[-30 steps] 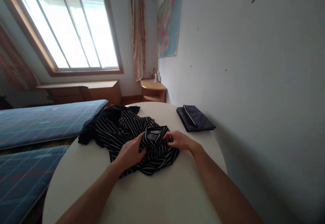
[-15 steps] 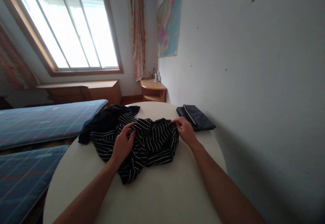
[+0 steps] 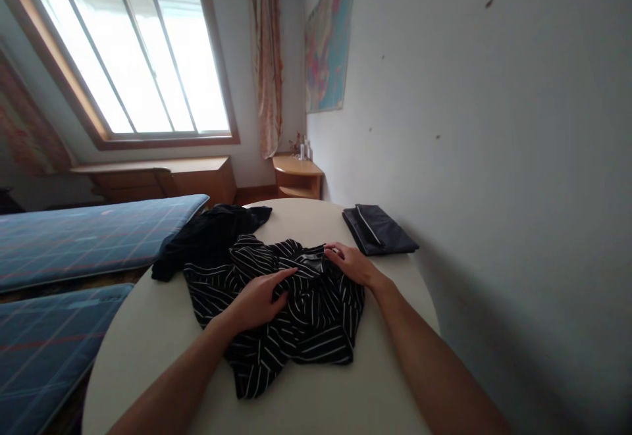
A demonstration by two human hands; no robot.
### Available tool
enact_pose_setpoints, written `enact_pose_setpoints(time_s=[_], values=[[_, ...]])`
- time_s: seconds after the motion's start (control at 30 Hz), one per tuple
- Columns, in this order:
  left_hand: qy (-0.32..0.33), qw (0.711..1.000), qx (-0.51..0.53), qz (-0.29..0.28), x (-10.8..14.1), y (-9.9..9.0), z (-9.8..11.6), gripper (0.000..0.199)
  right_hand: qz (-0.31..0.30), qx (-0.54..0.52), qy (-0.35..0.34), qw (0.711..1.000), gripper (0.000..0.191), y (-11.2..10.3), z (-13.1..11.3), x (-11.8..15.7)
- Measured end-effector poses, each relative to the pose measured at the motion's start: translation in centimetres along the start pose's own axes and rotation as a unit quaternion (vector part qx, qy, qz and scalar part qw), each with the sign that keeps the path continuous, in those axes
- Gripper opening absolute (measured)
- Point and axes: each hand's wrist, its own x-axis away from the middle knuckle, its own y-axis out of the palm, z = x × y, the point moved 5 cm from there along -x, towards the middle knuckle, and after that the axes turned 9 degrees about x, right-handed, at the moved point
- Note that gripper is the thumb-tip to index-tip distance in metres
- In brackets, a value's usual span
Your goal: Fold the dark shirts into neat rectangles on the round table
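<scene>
A black shirt with white stripes [image 3: 316, 330] lies crumpled on the round white table [image 3: 306, 395], its neckline with a label toward the far side. Stretched across the middle of the shirt is my left hand [image 3: 259, 300], index finger extended and thumb apart, resting on the cloth. At the right of the neckline, my right hand [image 3: 351, 264] has its bent fingers on the edge of the fabric. The fingertips there are partly hidden.
A dark garment [image 3: 207, 234] lies bunched at the table's far left. A folded dark cloth item with a light edge line [image 3: 382, 228] sits at the far right, near the wall [image 3: 518, 158]. Blue plaid mattresses [image 3: 99, 237] stand left of the table.
The striped shirt has shifted nearer and spread wider, with its neckline and label now showing. My left hand has moved right and nearer; my right hand has come slightly left and nearer.
</scene>
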Motion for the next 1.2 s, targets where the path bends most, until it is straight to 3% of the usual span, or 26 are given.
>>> enact_pose_setpoints(time_s=[0.07, 0.17, 0.27, 0.33, 0.4, 0.5, 0.6, 0.73, 0.97, 1.1, 1.2], values=[[0.034, 0.999, -0.014, 0.019, 0.1, -0.4, 0.6, 0.05, -0.017, -0.007, -0.017, 1.0, 0.058, 0.0, -0.1, 0.0], [0.055, 0.99, -0.054, 0.117, 0.1, -1.7, 0.6, 0.047, -0.04, -0.016, -0.028, 0.999, 0.062, 0.3, -0.3, -0.1], [0.016, 0.978, -0.067, 0.194, -0.1, -2.5, -1.0, 0.05, 0.012, -0.029, -0.039, 0.999, 0.06, 0.1, -0.5, -0.3], [-0.033, 0.975, -0.07, 0.21, -0.1, -2.5, -2.7, 0.056, 0.058, -0.032, -0.051, 0.996, 0.06, -0.1, -0.7, -0.4], [-0.075, 0.977, -0.068, 0.187, -0.2, -2.0, -4.3, 0.064, 0.075, -0.026, -0.057, 0.995, 0.062, 0.0, -0.8, -0.4], [-0.105, 0.984, -0.067, 0.129, 0.0, -1.2, -5.5, 0.072, 0.024, -0.007, -0.064, 0.998, 0.068, 1.0, -0.8, -0.3], [-0.116, 0.984, -0.085, 0.105, 0.1, -1.2, -5.2, 0.07, -0.04, 0.023, -0.07, 0.997, 0.075, 2.1, -0.5, 0.0], [-0.115, 0.985, -0.088, 0.093, -0.2, -1.3, -4.3, 0.059, -0.063, 0.06, -0.076, 0.993, 0.073, 2.5, -0.2, 0.0], [-0.056, 0.986, -0.09, 0.127, -0.5, -1.9, -3.2, 0.055, -0.071, 0.056, -0.089, 0.992, 0.045, 1.8, -0.4, -0.2], [-0.101, 0.985, -0.071, 0.119, -0.2, -1.8, -3.4, 0.062, -0.079, 0.04, -0.077, 0.993, 0.028, 1.5, -0.4, -0.2], [-0.117, 0.984, -0.072, 0.113, -0.2, -1.8, -3.1, 0.057, -0.039, 0.052, -0.058, 0.996, 0.019, 0.7, -0.5, -0.3]])
